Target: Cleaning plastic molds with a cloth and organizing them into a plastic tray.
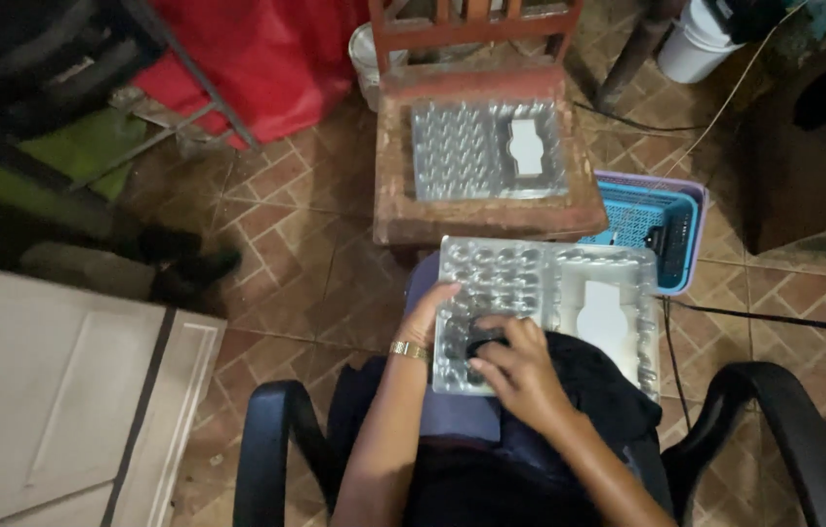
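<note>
While the clear tray [569, 293] rests on the lap, the left hand [429, 317] grips its 9 o'clock edge. The right hand [520, 366] pinches a small dark piece [484, 344], likely pressing it into a cup; next needs careful aim.

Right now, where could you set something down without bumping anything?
Bare tiled floor lies open between the wooden chair and the red cloth. The chair seat is filled by a clear plastic tray. The lap is crowded: another tray, left hand, right hand.
</note>
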